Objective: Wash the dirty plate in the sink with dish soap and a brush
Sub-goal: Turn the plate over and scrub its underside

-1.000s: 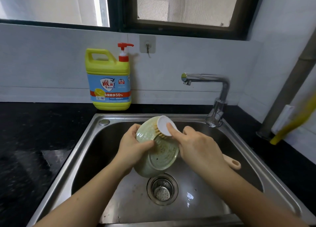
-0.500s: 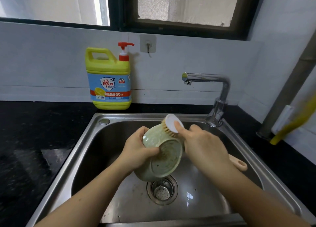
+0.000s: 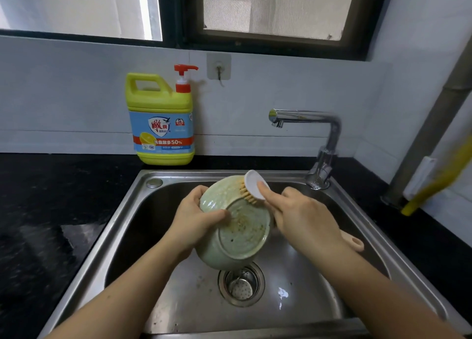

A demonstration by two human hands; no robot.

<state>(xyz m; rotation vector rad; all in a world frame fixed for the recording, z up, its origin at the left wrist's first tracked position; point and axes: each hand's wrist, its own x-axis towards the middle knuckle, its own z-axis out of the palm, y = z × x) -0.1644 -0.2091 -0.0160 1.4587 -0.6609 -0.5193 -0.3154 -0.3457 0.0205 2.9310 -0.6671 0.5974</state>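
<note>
The brush [image 3: 252,184] head has shifted right along the upper rim of the dirty plate [image 3: 242,232]. The left hand [image 3: 194,221] fingers grip the plate over the sink [image 3: 301,305]; the right hand [image 3: 304,216] fingers grip the brush handle.

A white wall [image 3: 63,96] runs beneath a dark-framed window [image 3: 281,6], above a black countertop [image 3: 38,211].

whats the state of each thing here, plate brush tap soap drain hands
plate: tilted above sink, brown residue showing
brush: bristles on plate's upper rim
left hand: grips plate
right hand: grips brush
faucet: no water running
soap bottle: upright on counter
drain strainer: in place
</note>
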